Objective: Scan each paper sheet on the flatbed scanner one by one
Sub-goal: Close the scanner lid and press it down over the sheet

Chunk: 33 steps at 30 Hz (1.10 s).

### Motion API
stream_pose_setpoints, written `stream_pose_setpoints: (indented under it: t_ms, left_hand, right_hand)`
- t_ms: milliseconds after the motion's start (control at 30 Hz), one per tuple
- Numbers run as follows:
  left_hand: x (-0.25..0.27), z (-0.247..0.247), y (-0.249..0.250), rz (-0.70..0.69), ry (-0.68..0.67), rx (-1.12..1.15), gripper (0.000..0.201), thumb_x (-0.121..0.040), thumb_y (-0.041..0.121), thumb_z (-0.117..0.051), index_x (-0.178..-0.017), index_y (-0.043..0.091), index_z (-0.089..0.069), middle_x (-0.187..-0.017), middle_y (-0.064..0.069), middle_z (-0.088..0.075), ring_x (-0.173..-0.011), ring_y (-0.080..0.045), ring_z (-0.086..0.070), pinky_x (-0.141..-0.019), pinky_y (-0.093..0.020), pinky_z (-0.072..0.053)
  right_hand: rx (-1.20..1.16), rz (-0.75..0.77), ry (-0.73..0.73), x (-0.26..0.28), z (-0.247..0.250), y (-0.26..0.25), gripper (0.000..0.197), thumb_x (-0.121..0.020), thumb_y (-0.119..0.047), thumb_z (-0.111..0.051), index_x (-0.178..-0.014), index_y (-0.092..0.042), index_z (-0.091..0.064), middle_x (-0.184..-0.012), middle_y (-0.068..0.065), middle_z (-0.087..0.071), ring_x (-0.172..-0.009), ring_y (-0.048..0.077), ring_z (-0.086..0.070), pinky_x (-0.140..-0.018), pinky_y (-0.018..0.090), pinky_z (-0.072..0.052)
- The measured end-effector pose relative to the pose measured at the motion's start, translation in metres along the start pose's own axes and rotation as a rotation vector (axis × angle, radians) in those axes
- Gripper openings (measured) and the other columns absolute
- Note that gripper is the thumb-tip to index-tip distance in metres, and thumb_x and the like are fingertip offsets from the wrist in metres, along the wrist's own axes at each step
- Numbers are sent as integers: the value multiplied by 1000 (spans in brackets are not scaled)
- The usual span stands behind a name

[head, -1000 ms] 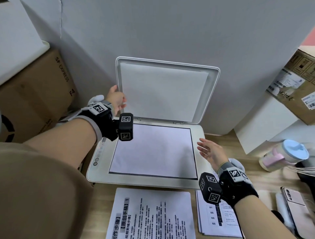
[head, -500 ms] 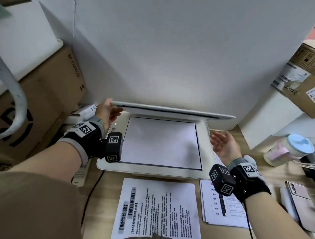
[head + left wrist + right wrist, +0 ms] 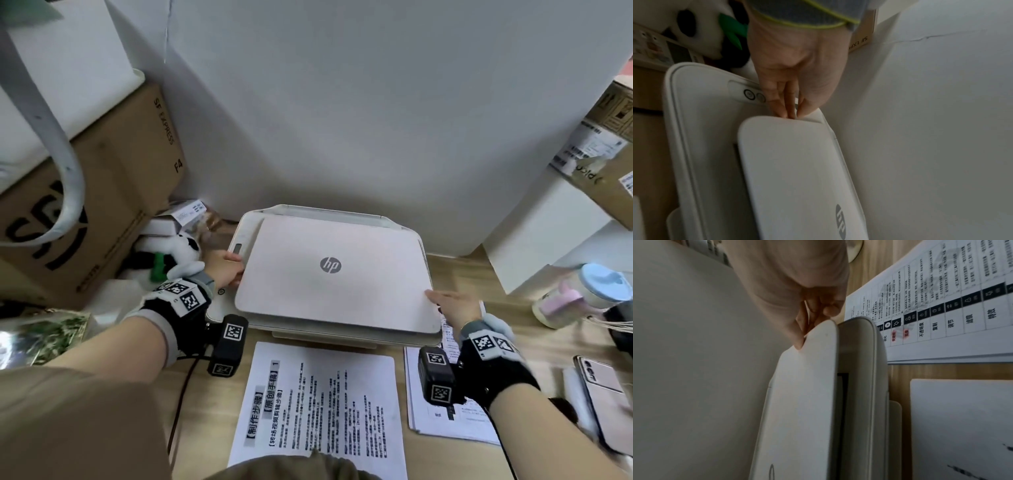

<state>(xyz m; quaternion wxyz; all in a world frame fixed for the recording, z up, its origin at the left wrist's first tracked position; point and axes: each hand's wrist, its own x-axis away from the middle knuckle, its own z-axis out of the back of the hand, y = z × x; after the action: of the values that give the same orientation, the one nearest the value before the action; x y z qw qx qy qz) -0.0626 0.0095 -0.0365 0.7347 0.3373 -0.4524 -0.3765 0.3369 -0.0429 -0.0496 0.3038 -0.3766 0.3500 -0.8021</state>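
Observation:
The white HP scanner (image 3: 221, 303) sits on the wooden desk, its lid (image 3: 335, 274) lowered almost flat; the right wrist view shows a thin gap under the lid (image 3: 803, 402). The sheet on the glass is hidden beneath it. My left hand (image 3: 227, 270) holds the lid's left edge (image 3: 797, 170) with its fingertips (image 3: 786, 112). At the front right corner my right hand (image 3: 445, 301) pinches the lid, thumb (image 3: 798, 344) on top and fingers curled beside the edge. A printed sheet (image 3: 318, 407) lies in front of the scanner. A stack of printed sheets (image 3: 445, 421) lies to the right.
A cardboard box (image 3: 85, 205) and a panda plush (image 3: 178, 257) crowd the left side. A white box (image 3: 548, 233), a blue-capped bottle (image 3: 582, 294) and a phone (image 3: 603, 401) stand right. A black cable (image 3: 181, 394) runs down the desk's left front.
The lid has swung down from upright to nearly flat over the sheet on the glass. My left hand came down with it; my right hand moved in and took the front right corner.

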Motion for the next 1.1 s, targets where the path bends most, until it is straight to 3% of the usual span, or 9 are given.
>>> stream_pose_setpoints:
  t_ms: [100,200,267,367,433,600,700,900,1100]
  left_hand:
    - [2,-4,0,37,33,-7,14,-88,-7,-53,-92,6,-54,-70,-13,-56,-35,-16,-54,-30,-15,-43]
    - [-4,0,3,84,4,1,16,-93,-5,-44,-92,9,-53,-42,-6,-58,-22,-5,-46,-28,-12,-36]
    - [-11,4,2,25,48,-69,18,-93,-2,-45,-101,6,-59,-39,1,-60,-33,-1,-55,-40,-14,-42]
    - [-17,13,1,-47,158,-210,22,-88,1,-53,-105,-2,-67,-100,-18,-71,-99,-25,-66,-84,-28,-47]
    - [-22,16,-4,-2,155,-233,27,-90,6,-55,-114,-1,-65,-120,-20,-63,-115,-33,-57,-96,-32,-43]
    - [-31,11,-19,100,53,-178,25,-93,18,-57,-102,-3,-66,-108,-16,-62,-90,-32,-61,-82,-31,-41]
    - [-33,9,-21,128,78,-173,34,-93,20,-57,-113,-5,-64,-116,-22,-63,-107,-35,-61,-79,-29,-40]
    - [-35,10,-21,118,74,-195,34,-93,22,-56,-115,-4,-63,-116,-21,-64,-103,-32,-61,-83,-30,-41]
    - [-38,12,-30,123,97,-121,35,-95,13,-50,-128,0,-55,-133,-19,-54,-102,-21,-53,-81,-26,-37]
  right_hand:
    - [82,-33,16,6,-1,-1,29,-82,-23,-71,-106,-6,-71,-112,13,-68,-96,26,-60,-89,27,-42]
    - [126,-28,90,11,1,-4,20,-82,-24,-70,-98,-11,-72,-97,10,-69,-85,23,-56,-83,24,-41]
    - [154,-8,136,11,2,-6,12,-84,-27,-65,-90,-18,-70,-87,5,-63,-84,24,-54,-79,24,-39]
    - [65,-21,178,3,-3,-4,10,-85,-23,-55,-86,-19,-65,-74,3,-58,-76,24,-50,-74,26,-37]
    - [-18,-34,182,-3,-8,0,12,-86,-18,-52,-80,-18,-62,-67,2,-53,-69,24,-46,-72,27,-36]
    - [18,-61,36,-17,-14,9,23,-97,-15,-42,-75,-15,-49,-93,11,-48,-71,23,-44,-59,23,-36]
    - [22,-89,-20,-15,-15,10,24,-98,-20,-40,-85,-4,-53,-84,11,-52,-74,25,-45,-55,18,-35]
    - [29,-110,-16,-13,-16,9,27,-97,-20,-40,-93,2,-56,-96,16,-56,-85,25,-45,-71,29,-32]
    - [-5,-81,-30,-8,-12,11,13,-98,-18,-43,-92,-8,-49,-97,9,-50,-79,23,-46,-57,21,-34]
